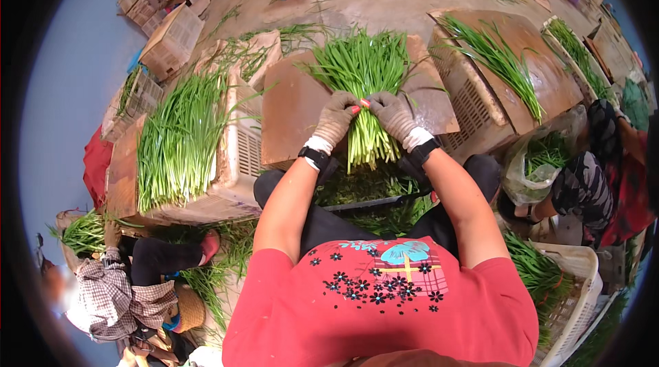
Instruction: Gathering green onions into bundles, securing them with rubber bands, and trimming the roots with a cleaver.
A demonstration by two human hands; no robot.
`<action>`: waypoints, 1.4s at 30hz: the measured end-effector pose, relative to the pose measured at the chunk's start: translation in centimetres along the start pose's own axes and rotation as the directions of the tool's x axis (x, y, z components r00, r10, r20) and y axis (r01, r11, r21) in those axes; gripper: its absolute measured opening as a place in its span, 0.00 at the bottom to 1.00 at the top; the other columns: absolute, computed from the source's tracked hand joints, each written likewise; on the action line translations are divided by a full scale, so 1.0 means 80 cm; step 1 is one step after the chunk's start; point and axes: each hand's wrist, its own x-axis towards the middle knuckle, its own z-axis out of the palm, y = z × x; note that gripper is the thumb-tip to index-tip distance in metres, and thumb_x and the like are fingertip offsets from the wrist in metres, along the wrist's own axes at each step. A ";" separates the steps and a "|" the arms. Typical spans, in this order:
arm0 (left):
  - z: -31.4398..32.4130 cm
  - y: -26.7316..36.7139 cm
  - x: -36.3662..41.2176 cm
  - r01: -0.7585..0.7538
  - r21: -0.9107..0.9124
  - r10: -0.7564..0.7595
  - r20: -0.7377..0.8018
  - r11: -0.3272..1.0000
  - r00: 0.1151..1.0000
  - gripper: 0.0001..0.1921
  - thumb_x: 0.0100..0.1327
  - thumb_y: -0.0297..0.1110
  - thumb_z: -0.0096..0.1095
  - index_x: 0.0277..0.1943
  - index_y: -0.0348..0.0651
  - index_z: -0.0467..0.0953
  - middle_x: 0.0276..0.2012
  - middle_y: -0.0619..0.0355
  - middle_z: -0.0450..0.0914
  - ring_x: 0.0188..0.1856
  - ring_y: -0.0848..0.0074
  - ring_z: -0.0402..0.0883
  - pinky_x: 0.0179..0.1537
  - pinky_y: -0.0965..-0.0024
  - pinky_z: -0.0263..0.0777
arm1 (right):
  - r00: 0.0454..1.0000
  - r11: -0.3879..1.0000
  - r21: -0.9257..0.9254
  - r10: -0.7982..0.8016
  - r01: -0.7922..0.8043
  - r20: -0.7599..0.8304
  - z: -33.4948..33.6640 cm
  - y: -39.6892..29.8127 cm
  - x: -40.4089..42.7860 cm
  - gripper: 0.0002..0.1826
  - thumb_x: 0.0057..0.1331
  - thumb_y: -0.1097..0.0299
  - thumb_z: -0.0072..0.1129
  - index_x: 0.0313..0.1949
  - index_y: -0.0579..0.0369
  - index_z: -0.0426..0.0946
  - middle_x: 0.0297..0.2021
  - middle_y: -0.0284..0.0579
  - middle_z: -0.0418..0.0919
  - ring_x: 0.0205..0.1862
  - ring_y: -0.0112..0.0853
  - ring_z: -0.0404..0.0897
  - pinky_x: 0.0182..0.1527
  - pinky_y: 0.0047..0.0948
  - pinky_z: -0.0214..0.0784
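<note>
A thick bundle of garlic chives (360, 66) lies over a brown board (296, 110), leaf tips pointing away from me and pale cut stems hanging over the near edge. Around its stems runs a red tie (365, 103). From the left, my left hand (337, 117) in a dirty knit glove pinches the tie at the front of the bundle. My right hand (390, 116), gloved alike, meets it there from the right, fingers against the tie and stems. Both wrists wear black straps over white cuffs. The fingertips are partly hidden by the gloves and leaves.
On my left a plastic crate (244, 135) stands beside a large heap of chives (180, 140). A second board (540, 68) at right bears loose chives (497, 63). Below my hands is a dark tray (365, 197) of trimmings. Co-workers sit at left and right.
</note>
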 end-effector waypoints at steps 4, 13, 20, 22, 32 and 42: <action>0.009 0.013 0.005 -0.204 0.172 0.212 -0.031 0.964 0.977 0.08 0.56 0.24 0.69 0.39 0.40 0.79 0.33 0.56 0.77 0.37 0.69 0.77 0.42 0.70 0.72 | 0.996 0.998 -0.025 -0.060 0.059 -0.062 0.009 0.005 -0.002 0.10 0.66 0.65 0.59 0.39 0.59 0.79 0.35 0.53 0.80 0.40 0.44 0.79 0.46 0.35 0.71; 0.023 0.035 0.018 0.323 -0.100 -0.322 0.020 0.941 0.946 0.07 0.62 0.31 0.68 0.39 0.39 0.80 0.29 0.63 0.80 0.33 0.83 0.73 0.37 0.75 0.70 | 0.994 0.972 0.218 0.097 -0.086 -0.045 -0.004 0.013 -0.001 0.14 0.67 0.63 0.60 0.43 0.62 0.80 0.36 0.47 0.83 0.38 0.30 0.79 0.46 0.28 0.71; 0.031 0.030 0.025 0.394 0.119 -0.385 -0.091 0.911 0.918 0.12 0.56 0.38 0.69 0.39 0.40 0.80 0.33 0.53 0.83 0.36 0.71 0.80 0.42 0.68 0.73 | 0.996 0.985 0.175 0.009 0.007 -0.089 0.002 0.010 -0.005 0.11 0.64 0.66 0.63 0.41 0.61 0.79 0.33 0.44 0.81 0.38 0.29 0.78 0.45 0.27 0.71; 0.028 0.028 0.021 0.341 0.008 -0.341 -0.043 0.940 0.939 0.13 0.57 0.38 0.67 0.41 0.40 0.81 0.33 0.54 0.83 0.36 0.74 0.80 0.42 0.69 0.73 | 0.993 0.994 0.112 0.003 0.011 -0.121 0.006 0.007 -0.006 0.12 0.62 0.66 0.64 0.40 0.61 0.78 0.33 0.44 0.80 0.37 0.30 0.78 0.44 0.28 0.71; 0.015 0.023 -0.013 0.319 -0.301 -0.314 0.065 0.899 0.947 0.11 0.64 0.29 0.64 0.48 0.35 0.81 0.37 0.63 0.82 0.39 0.84 0.76 0.44 0.80 0.72 | 0.980 0.989 0.145 0.039 -0.010 -0.196 0.025 0.022 0.000 0.14 0.55 0.69 0.68 0.41 0.60 0.80 0.40 0.50 0.79 0.42 0.37 0.80 0.48 0.32 0.74; 0.038 0.011 -0.012 0.219 -0.373 -0.289 -0.143 0.902 0.947 0.07 0.64 0.27 0.66 0.43 0.36 0.82 0.37 0.60 0.84 0.39 0.82 0.78 0.44 0.78 0.73 | 0.972 0.987 0.095 -0.105 0.128 -0.211 0.024 0.021 0.006 0.09 0.58 0.71 0.67 0.39 0.56 0.83 0.42 0.48 0.80 0.48 0.40 0.78 0.53 0.31 0.70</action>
